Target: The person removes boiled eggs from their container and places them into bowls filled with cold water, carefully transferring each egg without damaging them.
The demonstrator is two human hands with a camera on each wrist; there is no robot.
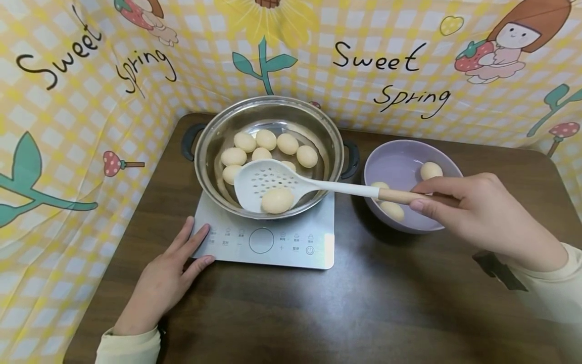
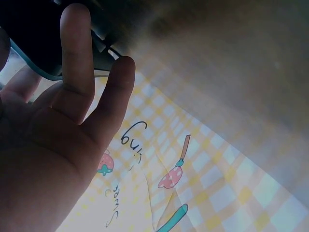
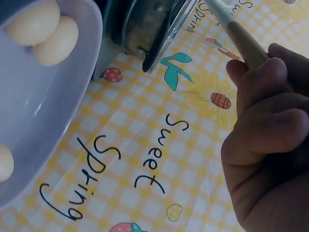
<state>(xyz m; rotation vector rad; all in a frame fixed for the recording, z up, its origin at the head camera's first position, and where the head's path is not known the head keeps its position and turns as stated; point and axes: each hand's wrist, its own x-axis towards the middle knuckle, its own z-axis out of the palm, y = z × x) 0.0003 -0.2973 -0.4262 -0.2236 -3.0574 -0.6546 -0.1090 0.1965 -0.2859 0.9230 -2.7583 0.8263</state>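
Note:
My right hand (image 1: pixel 473 212) grips the wooden handle of a white slotted spoon (image 1: pixel 345 188), thumb and fingers round it. One egg (image 1: pixel 277 201) lies in the spoon's perforated bowl, which is over the front part of a steel pot (image 1: pixel 269 103). Several more eggs (image 1: pixel 265 140) sit inside the pot, some partly hidden by the spoon. The spoon's handle crosses above a purple bowl (image 1: pixel 411 146) holding a few eggs (image 3: pixel 34 21). On the left, my left hand (image 1: pixel 170 275) rests with fingers spread at the front left corner of the silver induction cooker (image 1: pixel 291 257) under the pot.
The pot's dark side handles (image 1: pixel 351 159) stick out left and right, the right one close to the purple bowl. Everything stands on a dark wooden table (image 1: pixel 364 313). A yellow checked cloth (image 1: pixel 318 81) with printed figures covers the walls behind and to the left.

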